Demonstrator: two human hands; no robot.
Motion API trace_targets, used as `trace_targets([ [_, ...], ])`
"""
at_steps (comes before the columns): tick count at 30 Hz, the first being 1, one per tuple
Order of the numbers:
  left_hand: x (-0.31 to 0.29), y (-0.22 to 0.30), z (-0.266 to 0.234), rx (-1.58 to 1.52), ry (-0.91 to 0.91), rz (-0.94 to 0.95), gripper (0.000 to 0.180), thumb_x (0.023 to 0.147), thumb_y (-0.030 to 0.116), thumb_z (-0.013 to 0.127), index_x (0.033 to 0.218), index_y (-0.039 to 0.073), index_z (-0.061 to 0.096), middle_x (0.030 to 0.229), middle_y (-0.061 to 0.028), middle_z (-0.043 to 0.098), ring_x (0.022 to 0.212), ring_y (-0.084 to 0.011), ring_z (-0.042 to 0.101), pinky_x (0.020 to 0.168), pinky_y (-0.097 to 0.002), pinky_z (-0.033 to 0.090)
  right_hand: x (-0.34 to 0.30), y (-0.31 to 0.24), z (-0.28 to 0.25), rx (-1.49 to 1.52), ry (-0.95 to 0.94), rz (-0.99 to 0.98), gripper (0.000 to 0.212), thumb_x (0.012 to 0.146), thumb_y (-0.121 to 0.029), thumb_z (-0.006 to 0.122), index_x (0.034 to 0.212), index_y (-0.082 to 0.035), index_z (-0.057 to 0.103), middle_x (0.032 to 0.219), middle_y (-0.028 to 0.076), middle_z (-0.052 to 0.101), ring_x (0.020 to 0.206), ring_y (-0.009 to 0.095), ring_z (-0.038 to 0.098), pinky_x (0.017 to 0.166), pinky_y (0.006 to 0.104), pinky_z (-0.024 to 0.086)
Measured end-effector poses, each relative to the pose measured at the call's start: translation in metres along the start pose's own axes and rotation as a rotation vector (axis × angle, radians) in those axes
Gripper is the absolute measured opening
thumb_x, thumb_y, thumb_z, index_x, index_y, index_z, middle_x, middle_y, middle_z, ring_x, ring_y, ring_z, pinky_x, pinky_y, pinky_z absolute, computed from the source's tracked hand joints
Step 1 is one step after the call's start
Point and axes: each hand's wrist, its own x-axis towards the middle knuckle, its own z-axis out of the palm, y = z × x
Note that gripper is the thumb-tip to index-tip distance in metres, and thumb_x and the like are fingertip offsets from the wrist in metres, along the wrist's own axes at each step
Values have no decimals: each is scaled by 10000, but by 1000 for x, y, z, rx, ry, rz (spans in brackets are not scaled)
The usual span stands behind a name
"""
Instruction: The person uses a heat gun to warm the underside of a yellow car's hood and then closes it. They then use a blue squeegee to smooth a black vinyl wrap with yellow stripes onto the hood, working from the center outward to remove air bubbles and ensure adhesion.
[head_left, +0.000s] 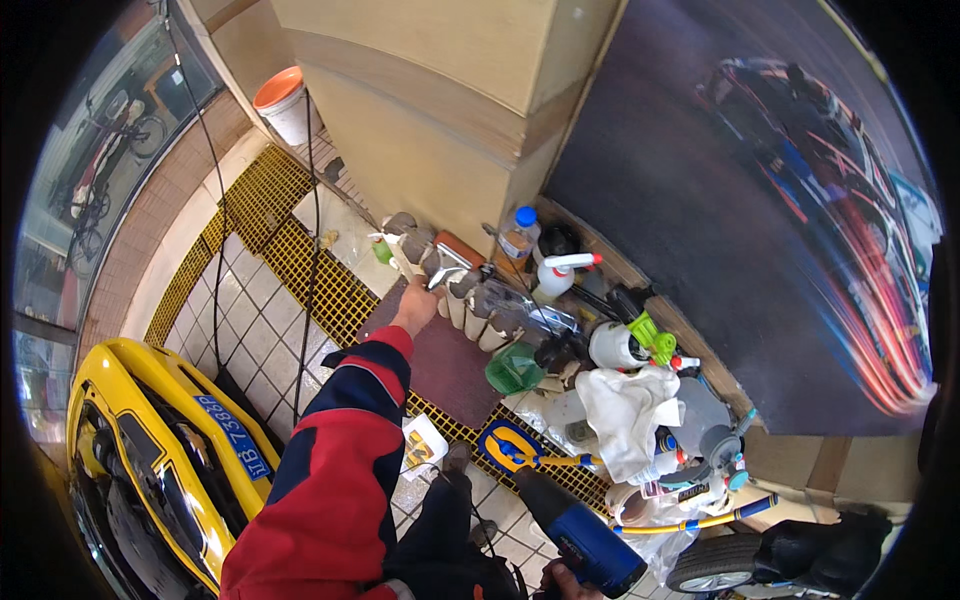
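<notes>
My left arm, in a red and navy sleeve, reaches forward to the cluttered ledge. There my left hand [418, 304] is closed at the handle of a squeegee [449, 266] with a pale blade; its fingertips are partly hidden. Beside that hand lie a beige strip [403, 262], a reddish-brown block [459, 248] and a row of grey-brown, cup-like shapes [478, 317]. Low in the picture, my right hand [572, 583] grips a blue and black hair dryer [585, 535], its nozzle pointing forward and left. Most of this hand is cut off by the lower edge.
Bottles [518, 240], a spray bottle [556, 275], a green container [514, 369] and a white cloth [628, 415] crowd the ledge. A yellow car [140, 420] stands left. Yellow grating [320, 290], a hanging dark cable [313, 200] and a blue-yellow brush-like tool [510, 446] are near.
</notes>
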Motion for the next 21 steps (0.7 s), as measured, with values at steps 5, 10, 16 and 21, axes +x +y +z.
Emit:
trace_targets([
  [5,-13,8,-27,-172,18,-13,758,963,353,796,1535,-57,516,1443,-307,663,1365,-405,639,1137,-441,503,19,-8,13,-109,-37,-204,242,1082,-275,703,941,-80,728,748,0,654,644,149,599,616,345,472],
  [10,-110,-52,-36,-4,152,54,505,998,375,727,1254,-58,678,1239,-329,708,1193,-493,670,1031,-548,536,16,-24,25,-34,-135,-55,300,1044,-322,759,876,-74,738,759,-22,661,655,111,586,625,304,448],
  [16,-416,-264,-54,325,-497,195,262,945,233,684,1136,83,781,1096,-143,785,938,-352,764,814,-480,604,-5,-110,42,-869,-257,-141,643,1031,-569,711,1013,73,746,966,126,770,912,174,694,822,355,549],
  [21,-706,-389,-84,-138,-131,-409,249,1026,276,656,1080,41,719,894,-110,741,755,-277,731,667,-419,579,-46,-181,146,292,-995,-505,200,1085,-210,681,1128,-23,738,960,66,732,847,154,667,783,318,546],
])
